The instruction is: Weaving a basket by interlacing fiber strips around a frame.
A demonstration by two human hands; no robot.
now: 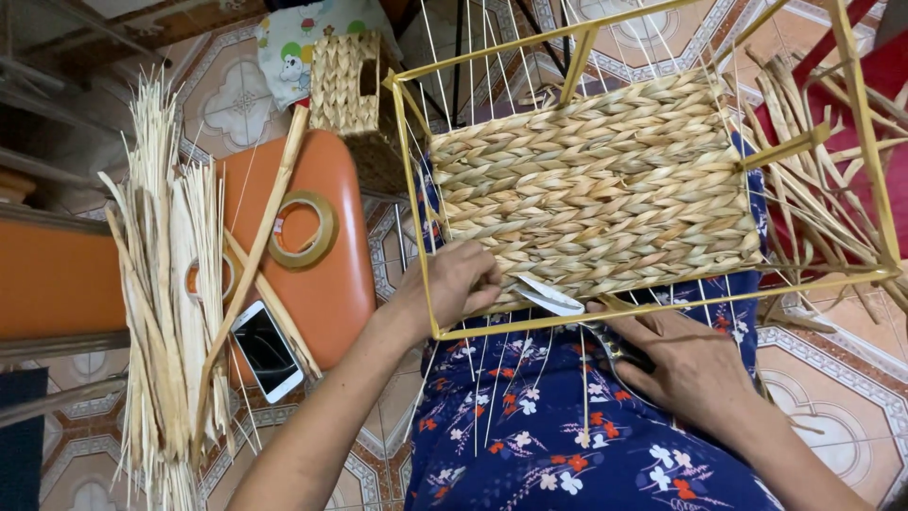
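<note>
The woven panel sits in a yellow wire frame on the person's lap. At its near edge, the right hand grips scissors, blades open; the left hand pinches the weave. Tape roll and phone lie on the orange stool left of the frame.

two hands, one scissors, two tape rolls, one phone, one woven basket.

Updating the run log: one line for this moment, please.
left hand: steadies woven panel edge | right hand: holds scissors, blades at panel's near edge | yellow frame: on lap
</note>
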